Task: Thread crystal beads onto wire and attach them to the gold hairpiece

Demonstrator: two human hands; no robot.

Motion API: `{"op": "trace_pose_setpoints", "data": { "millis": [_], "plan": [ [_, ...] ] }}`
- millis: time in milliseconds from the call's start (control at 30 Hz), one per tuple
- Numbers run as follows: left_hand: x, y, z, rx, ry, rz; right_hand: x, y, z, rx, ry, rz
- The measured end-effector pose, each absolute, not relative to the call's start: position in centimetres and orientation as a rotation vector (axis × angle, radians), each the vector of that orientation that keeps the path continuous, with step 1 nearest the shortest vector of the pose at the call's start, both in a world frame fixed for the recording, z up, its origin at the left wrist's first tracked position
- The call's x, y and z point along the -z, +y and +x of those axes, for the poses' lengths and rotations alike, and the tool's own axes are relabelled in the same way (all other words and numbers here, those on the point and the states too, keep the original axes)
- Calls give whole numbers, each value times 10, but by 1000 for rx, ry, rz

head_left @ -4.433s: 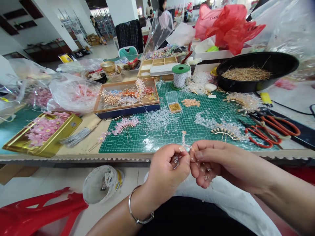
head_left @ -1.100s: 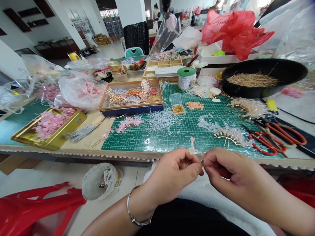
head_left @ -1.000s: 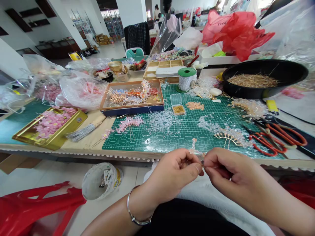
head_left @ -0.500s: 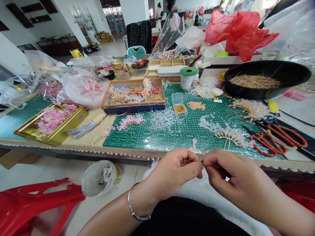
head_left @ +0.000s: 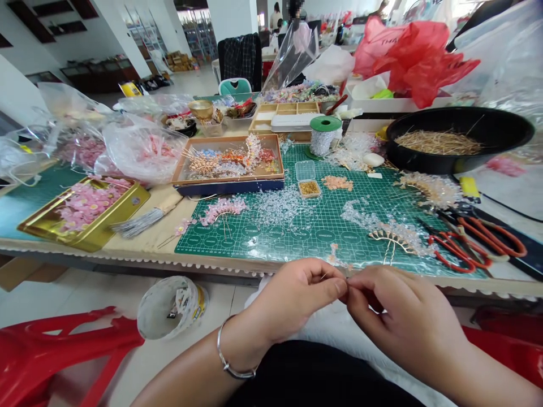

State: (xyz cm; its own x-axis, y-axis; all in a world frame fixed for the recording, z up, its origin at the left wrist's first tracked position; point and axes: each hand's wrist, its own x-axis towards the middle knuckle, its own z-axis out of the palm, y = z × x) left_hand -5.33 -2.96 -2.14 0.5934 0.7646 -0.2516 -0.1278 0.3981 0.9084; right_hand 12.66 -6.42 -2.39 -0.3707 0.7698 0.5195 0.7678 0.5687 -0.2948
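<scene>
Left hand [head_left: 294, 299] and right hand [head_left: 401, 322] meet, pinched together on a fine wire [head_left: 347, 280] just short of the green cutting mat [head_left: 322, 240] on the counter [head_left: 148, 244], a black basin [head_left: 424, 165] beyond the mat.

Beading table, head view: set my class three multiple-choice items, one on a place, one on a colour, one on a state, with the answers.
1. Where is the box of gold beads?
A. On the cutting mat
B. In the black pan
C. On the floor

2. What colour is the spool cap?
A. Red
B. White
C. Green

3. What are the left hand and right hand doing?
A. Lying flat on the mat
B. Pinching a thin wire between the fingertips
C. Holding scissors

Answers:
1. A: the box sits on the mat, below the spool.
2. C: the cap on top of the spool is green.
3. B: the fingertips of both hands meet at the wire, held off the table.
</scene>
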Motion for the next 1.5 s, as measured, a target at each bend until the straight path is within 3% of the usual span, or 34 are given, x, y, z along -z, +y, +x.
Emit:
{"op": "trace_pose_setpoints", "data": {
  "millis": [200, 1033, 1333, 1500],
  "plan": [
    [20, -30, -51, -671, 825, 1077, 26, -66, 128, 92, -2170, -1090],
    [20, -34, -50, -629, 857, 1138, 14, -60, 134, -72, -2285, -1105],
    [15, -22, -62, -793, 929, 1257, 13, -78, 152, -349, -2166, -1229],
    [14, -19, -67, -659, 942, 1547, -6, -82, 154, -451, -2237, -1198]
  ]
}}
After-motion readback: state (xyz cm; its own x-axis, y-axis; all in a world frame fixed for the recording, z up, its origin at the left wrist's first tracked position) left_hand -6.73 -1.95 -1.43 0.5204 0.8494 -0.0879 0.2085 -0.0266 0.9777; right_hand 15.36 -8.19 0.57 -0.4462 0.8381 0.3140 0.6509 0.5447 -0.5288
